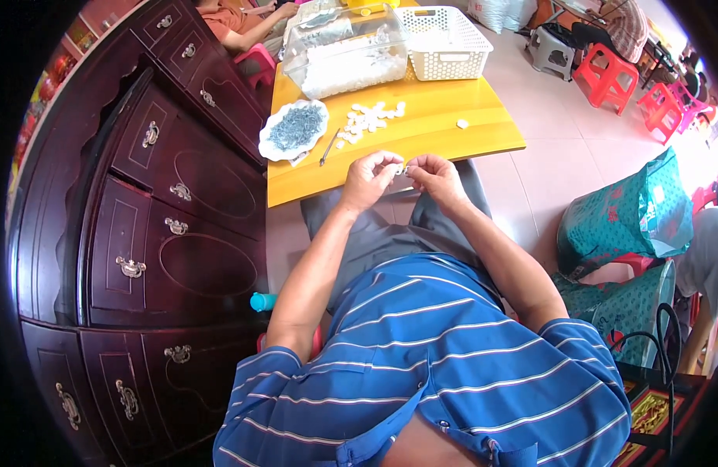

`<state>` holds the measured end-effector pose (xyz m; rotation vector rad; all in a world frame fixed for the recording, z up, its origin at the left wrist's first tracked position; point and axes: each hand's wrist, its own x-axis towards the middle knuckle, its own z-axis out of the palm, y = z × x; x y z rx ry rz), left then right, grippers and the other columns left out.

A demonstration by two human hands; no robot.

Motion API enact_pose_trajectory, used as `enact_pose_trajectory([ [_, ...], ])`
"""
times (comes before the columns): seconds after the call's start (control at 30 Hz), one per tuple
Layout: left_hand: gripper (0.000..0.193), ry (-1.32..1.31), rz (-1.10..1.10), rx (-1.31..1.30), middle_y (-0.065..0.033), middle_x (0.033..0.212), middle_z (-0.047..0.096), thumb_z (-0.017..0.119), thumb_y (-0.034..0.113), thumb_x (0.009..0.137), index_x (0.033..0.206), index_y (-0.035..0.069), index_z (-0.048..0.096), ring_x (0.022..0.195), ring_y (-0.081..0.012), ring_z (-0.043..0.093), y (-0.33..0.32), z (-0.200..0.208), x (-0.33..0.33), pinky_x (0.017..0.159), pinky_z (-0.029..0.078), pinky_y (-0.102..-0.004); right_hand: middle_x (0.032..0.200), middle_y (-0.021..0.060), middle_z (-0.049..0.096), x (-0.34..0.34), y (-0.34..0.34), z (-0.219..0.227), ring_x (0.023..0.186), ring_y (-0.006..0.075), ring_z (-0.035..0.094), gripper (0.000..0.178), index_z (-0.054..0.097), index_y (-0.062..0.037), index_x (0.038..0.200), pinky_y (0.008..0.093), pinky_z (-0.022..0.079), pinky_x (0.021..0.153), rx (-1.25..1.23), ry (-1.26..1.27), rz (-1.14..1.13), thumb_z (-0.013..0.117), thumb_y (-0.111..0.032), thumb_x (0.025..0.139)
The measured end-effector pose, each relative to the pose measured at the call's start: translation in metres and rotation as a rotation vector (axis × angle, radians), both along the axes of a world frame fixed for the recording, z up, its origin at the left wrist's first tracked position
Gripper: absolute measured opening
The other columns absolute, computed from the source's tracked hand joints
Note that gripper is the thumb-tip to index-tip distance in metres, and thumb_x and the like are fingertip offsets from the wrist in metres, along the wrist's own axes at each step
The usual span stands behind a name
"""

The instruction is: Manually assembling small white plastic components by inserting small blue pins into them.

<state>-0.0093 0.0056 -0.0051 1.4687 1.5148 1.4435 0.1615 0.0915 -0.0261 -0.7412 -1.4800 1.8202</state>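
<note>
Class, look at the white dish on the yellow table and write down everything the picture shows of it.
The white dish has a wavy, scalloped rim and looks like plastic or ceramic. It sits upright at the left side of the yellow table, its left rim appearing to jut slightly past the edge. Small grey-blue pieces are heaped inside, too fine to identify, hiding its bottom.

The shirt [421, 335] is blue with white stripes, the trousers [367, 243] grey, the table [460, 144] yellow, the loose pieces [367, 118], dish [266, 149] and basket [452, 70] white, the cabinet [199, 167] dark reddish-brown, the bottle [262, 302] turquoise, and the upright bag [604, 222] teal with small darker motifs.
</note>
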Motion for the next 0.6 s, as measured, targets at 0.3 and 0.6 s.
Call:
enact_pose_trajectory([
  [0.3, 0.015, 0.006, -0.007, -0.003, -0.0012, 0.086, 0.071, 0.065, 0.004, 0.093, 0.107, 0.002, 0.071, 0.07, -0.0061, 0.062, 0.0008, -0.0018, 0.0022, 0.064, 0.052, -0.0224, 0.084, 0.0011, 0.069, -0.0001, -0.0022, -0.002, 0.069, 0.0071, 0.058, 0.012, 0.069, -0.0016, 0.102, 0.0202, 0.046, 0.063, -0.007, -0.001, 0.02, 0.072, -0.009, 0.093],
  [0.6, 0.024, -0.008, -0.032, 0.014, 0.0006, 0.088, 0.063, 0.069, 0.003, 0.092, 0.115, 0.002, 0.062, 0.074, -0.0047, 0.06, 0.0023, -0.0026, -0.0006, 0.066, 0.051, -0.0202, 0.085, 0.0011, 0.071, -0.0011, -0.005, -0.0018, 0.07, 0.0071, 0.06, 0.015, 0.072, -0.0032, 0.101, 0.0214, 0.047, 0.064, -0.008, -0.105, 0.054, 0.074, -0.016, 0.094],
])
